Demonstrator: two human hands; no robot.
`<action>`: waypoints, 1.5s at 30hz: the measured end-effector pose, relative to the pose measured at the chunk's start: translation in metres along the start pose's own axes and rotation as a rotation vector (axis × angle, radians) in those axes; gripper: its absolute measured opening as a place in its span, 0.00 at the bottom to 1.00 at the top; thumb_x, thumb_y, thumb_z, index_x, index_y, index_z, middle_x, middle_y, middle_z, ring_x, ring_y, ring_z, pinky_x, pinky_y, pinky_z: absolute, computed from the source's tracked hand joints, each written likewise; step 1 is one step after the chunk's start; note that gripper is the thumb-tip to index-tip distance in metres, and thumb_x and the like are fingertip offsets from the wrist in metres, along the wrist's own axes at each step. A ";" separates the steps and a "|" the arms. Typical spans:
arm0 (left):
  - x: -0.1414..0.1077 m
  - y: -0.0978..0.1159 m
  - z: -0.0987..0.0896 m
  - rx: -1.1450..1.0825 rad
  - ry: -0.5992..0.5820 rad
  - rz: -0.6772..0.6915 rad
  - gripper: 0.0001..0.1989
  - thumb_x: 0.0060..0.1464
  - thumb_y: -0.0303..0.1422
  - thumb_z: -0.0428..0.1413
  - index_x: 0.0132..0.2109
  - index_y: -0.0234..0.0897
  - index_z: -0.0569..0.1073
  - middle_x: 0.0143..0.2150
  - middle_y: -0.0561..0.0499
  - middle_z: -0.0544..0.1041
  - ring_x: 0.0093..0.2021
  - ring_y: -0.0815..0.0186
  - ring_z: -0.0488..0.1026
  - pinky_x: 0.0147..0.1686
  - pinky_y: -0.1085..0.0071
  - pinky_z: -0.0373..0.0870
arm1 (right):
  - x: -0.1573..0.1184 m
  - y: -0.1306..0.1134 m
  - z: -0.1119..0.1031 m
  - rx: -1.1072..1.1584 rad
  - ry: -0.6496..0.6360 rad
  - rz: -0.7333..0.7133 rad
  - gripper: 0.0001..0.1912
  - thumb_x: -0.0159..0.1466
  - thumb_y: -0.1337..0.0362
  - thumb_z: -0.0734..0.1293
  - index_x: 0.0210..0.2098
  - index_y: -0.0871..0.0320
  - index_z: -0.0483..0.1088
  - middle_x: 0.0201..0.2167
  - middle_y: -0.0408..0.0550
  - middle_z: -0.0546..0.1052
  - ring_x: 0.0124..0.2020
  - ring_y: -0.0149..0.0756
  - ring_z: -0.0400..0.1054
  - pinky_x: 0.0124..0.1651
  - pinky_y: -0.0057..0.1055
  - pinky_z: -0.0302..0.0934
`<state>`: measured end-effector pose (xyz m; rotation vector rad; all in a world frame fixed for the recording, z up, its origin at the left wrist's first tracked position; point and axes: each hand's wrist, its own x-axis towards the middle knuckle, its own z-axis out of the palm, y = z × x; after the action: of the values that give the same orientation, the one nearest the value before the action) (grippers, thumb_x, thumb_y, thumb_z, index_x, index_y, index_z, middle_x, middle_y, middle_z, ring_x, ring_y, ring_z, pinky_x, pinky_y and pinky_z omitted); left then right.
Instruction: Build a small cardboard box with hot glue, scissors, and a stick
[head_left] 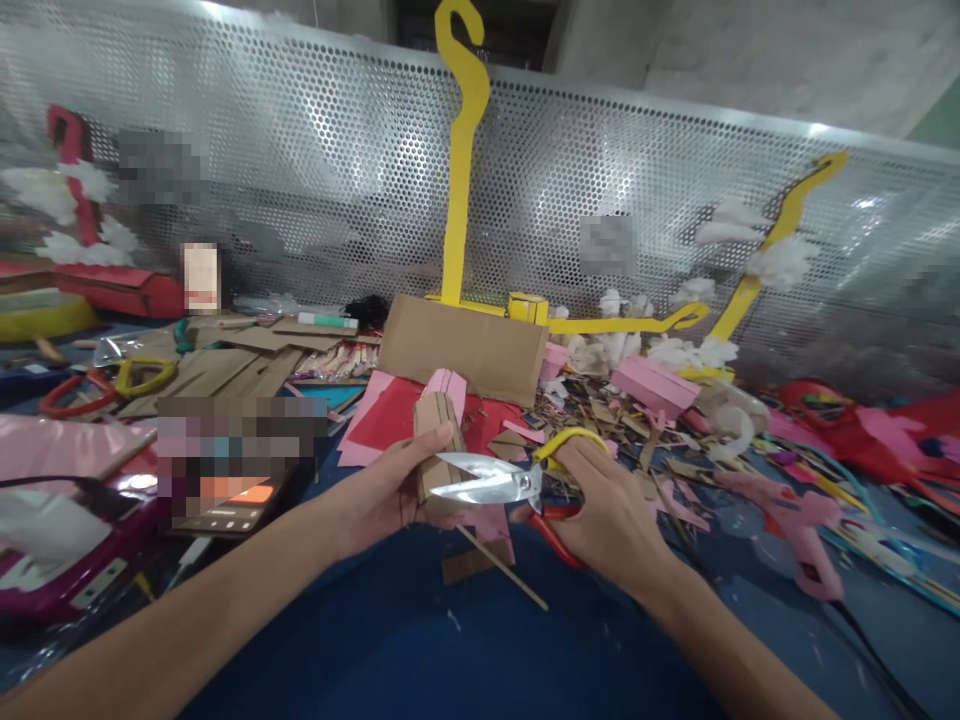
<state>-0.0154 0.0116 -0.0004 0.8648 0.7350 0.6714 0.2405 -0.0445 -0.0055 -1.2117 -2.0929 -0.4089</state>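
Observation:
My left hand (390, 490) is closed on a narrow cardboard piece (433, 412) with dark lines drawn along it. A pink strip shows behind its top end. My right hand (600, 500) grips a pair of scissors (491, 480) with one yellow and one red handle loop. The scissors' blades are apart and point left at the cardboard piece, close to my left fingers. Whether the blades touch the cardboard I cannot tell. Under my hands lie a thin wooden stick (510, 575) and a small cardboard scrap (466, 565).
A pink glue gun (799, 520) with a black cable lies at right. Behind my hands stand a cardboard sheet (463, 348) and a tall yellow hook shape (463, 180). Cardboard scraps (600, 410), red-handled scissors (79, 395) and a phone (240, 500) are around. Perforated metal (337, 150) closes the back.

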 end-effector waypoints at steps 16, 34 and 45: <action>0.000 -0.001 0.005 0.079 0.017 0.035 0.29 0.44 0.53 0.70 0.42 0.32 0.77 0.31 0.45 0.79 0.30 0.62 0.75 0.28 0.67 0.79 | -0.005 0.001 0.006 0.012 -0.076 -0.001 0.08 0.59 0.68 0.69 0.39 0.57 0.70 0.33 0.51 0.78 0.35 0.46 0.72 0.38 0.38 0.64; 0.002 -0.003 0.000 -0.001 -0.031 0.032 0.26 0.53 0.48 0.66 0.48 0.30 0.77 0.42 0.38 0.80 0.37 0.58 0.78 0.30 0.66 0.80 | -0.001 0.000 0.003 -0.008 -0.044 0.047 0.06 0.57 0.70 0.66 0.28 0.54 0.64 0.24 0.45 0.72 0.27 0.38 0.65 0.32 0.32 0.55; 0.003 -0.001 -0.005 -0.134 -0.097 0.032 0.21 0.60 0.42 0.62 0.53 0.32 0.77 0.44 0.38 0.82 0.39 0.55 0.81 0.33 0.65 0.79 | -0.004 0.008 0.004 0.079 0.000 0.188 0.07 0.56 0.70 0.68 0.30 0.53 0.66 0.28 0.45 0.75 0.28 0.37 0.68 0.30 0.30 0.57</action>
<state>-0.0172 0.0152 -0.0042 0.7820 0.5834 0.6938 0.2473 -0.0407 -0.0121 -1.3465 -1.9554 -0.2375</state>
